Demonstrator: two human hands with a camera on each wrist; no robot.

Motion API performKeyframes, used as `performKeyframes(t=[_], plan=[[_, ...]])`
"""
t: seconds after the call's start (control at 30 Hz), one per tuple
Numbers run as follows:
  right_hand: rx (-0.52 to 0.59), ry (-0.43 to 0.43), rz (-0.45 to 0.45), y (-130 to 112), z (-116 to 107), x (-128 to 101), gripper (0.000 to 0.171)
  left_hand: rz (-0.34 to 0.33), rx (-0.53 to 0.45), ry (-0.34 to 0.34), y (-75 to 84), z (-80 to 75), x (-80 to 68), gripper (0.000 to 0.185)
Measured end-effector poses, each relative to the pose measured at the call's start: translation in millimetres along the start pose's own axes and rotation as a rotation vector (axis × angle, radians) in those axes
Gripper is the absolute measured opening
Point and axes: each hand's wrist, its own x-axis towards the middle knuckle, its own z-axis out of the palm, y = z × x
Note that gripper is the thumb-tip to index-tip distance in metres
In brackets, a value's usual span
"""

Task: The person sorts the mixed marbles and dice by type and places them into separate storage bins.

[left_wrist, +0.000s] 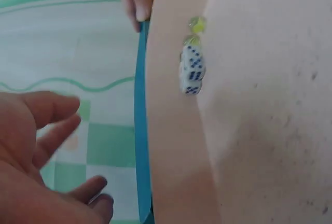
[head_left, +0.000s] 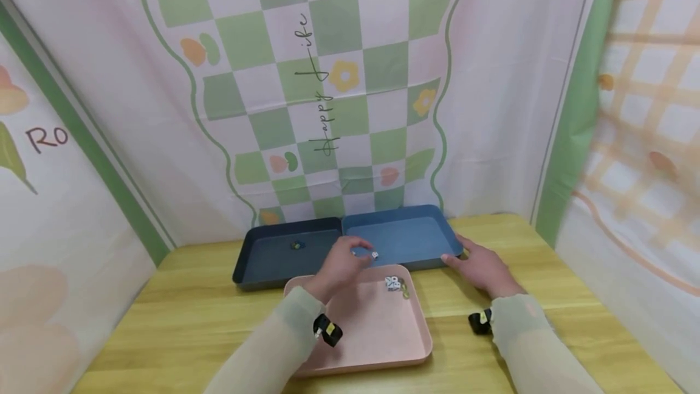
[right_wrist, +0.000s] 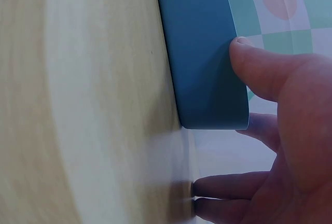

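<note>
My left hand [head_left: 340, 265] has its fingers apart, beside a white die [head_left: 375, 255]; my right hand [head_left: 483, 265] grips the blue tray [head_left: 404, 235] at its corner, thumb on the rim.

Back cloth [head_left: 383, 72]: "Happy Life"; dark cursive script, running sideways up the check pattern;
Left cloth [head_left: 49, 205]: "RO"; dark capitals, in the head view;
White dice [left_wrist: 192, 73] in pink tray [left_wrist: 270, 146]: blue pips on visible faces; some counts blurred
</note>
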Motion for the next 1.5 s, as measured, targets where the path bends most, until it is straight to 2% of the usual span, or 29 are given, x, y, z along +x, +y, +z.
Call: performKeyframes(t=[0.07,0.17,0.23,0.3,0.4,0.57,0.7,0.87,1.3,1.5], plan=[[-0.002,-0.003,0.000,0,1,0,0.093,0.038,0.083,-0.068,2.2,7.6,-1.7,0.019],[-0.001,-0.002,-0.001,0,1,-1,0.093,0.159,0.293,-0.167,4.8,19.5,-1.9,0.023],[-0.001,0.000,-0.002,0,0,-2,0.093,0.217,0.393,-0.228,5.8,26.7,-3.2,0.027],[0.000,0.002,-0.004,-1,0,-2,0.092,0.247,0.439,-0.273,6.5,32.6,-5.0,0.030],[0.003,0.002,-0.002,-2,0,-2,0.092,0.230,0.424,-0.313,7.0,38.6,-8.6,0.027],[0.005,0.000,-0.004,-2,-1,-2,0.092,0.241,0.451,-0.292,5.5,45.9,-9.7,0.022],[0.004,0.001,-0.006,-1,0,0,0.092,0.251,0.522,-0.258,2.2,52.0,-7.9,0.020],[0.000,-0.001,-0.004,0,0,0,0.093,0.262,0.611,-0.249,1.7,56.0,-8.3,0.024],[-0.002,-0.005,-0.001,-1,-1,0,0.093,0.294,0.675,-0.250,1.4,61.8,-9.0,0.020],[0.001,-0.004,-0.002,-2,-1,0,0.093,0.292,0.714,-0.241,7.6,67.3,-9.1,0.009]])
